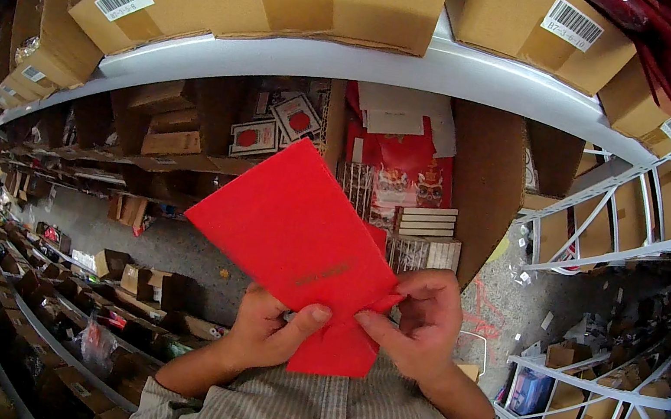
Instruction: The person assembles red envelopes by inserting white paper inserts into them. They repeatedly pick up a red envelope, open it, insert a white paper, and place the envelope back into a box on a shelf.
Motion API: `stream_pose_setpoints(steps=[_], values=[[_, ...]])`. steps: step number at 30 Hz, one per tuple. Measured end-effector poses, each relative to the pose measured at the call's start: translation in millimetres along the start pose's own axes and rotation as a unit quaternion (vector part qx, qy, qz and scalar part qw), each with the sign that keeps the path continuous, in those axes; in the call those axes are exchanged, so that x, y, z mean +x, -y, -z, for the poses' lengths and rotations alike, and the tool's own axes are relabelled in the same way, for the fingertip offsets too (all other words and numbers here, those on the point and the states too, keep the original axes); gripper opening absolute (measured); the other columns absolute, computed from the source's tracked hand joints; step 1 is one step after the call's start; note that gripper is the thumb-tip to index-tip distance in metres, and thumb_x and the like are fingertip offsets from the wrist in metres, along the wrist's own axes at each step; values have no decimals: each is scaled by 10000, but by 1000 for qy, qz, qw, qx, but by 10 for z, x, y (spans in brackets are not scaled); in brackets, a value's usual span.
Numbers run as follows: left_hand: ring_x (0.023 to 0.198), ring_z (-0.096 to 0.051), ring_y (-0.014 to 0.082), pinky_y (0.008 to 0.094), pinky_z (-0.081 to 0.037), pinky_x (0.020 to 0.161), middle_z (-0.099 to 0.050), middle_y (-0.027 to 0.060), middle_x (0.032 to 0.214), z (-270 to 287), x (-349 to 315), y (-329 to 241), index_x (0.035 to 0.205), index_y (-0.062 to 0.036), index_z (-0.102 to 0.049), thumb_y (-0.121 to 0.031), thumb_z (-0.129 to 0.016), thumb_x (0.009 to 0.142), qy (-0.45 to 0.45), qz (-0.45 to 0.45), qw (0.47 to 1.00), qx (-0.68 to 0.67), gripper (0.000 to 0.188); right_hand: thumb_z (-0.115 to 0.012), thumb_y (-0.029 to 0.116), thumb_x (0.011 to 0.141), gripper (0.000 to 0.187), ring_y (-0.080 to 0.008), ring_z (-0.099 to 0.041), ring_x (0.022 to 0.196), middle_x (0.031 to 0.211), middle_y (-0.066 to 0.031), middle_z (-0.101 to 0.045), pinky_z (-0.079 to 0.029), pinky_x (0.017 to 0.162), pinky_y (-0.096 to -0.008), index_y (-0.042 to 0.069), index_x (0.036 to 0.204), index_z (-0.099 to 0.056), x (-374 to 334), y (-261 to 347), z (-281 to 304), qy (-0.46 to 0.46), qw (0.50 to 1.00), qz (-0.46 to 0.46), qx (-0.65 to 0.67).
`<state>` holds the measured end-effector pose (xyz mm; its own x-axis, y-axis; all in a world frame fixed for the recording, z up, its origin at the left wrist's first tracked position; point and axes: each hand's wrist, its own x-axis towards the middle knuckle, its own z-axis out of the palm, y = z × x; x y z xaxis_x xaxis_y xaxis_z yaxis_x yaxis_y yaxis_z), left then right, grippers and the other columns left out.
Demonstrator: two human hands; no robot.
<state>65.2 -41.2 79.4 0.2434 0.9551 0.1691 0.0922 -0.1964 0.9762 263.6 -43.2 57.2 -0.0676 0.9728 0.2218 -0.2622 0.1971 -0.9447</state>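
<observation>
In front of my chest, a flat red paper piece, like a large envelope, is held tilted, with faint small print near its lower edge. My left hand grips its lower left side, thumb lying on top. On the other side, my right hand pinches its lower right corner between thumb and fingers, where the paper looks creased. A second red part hangs below between my hands; whether it is a flap or a separate piece I cannot tell. Behind it, red printed packets lie in an open carton.
A grey metal shelf beam spans ahead, carrying labelled cardboard boxes. Beneath it sit white-and-red card packs and a stack of thin white boxes. Racks of cartons stand right; lower left are more shelf rows.
</observation>
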Motion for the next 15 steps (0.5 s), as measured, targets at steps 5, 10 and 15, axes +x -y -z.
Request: stream_pose_setpoints(steps=[5,10,15], values=[[922,-677,215,321,-507,815,-700,110,988,30,57,-3,1052,6,-666,-132,-685,864,25,-18,999,-21,234,-820,4,719,609,-174,-626,963,1055,-134,-602,-522,817,-294,10,1164,-404,43,66,14,6,1000,-2,5],[959,-675,212,321,-501,851,-703,110,1005,46,143,-100,1039,-8,-671,-109,-748,801,71,-23,997,36,269,-823,8,715,654,-188,-654,925,1045,-155,-634,-536,788,-303,-6,1223,-412,36,23,59,17,999,30,-38],[944,-672,188,315,-499,851,-704,109,1005,42,108,-54,1039,-22,-669,-60,-748,787,67,69,995,-36,267,-831,52,714,702,-171,-668,888,908,-124,-665,-533,729,-297,-10,1290,-434,46,139,125,44,996,24,-74]])
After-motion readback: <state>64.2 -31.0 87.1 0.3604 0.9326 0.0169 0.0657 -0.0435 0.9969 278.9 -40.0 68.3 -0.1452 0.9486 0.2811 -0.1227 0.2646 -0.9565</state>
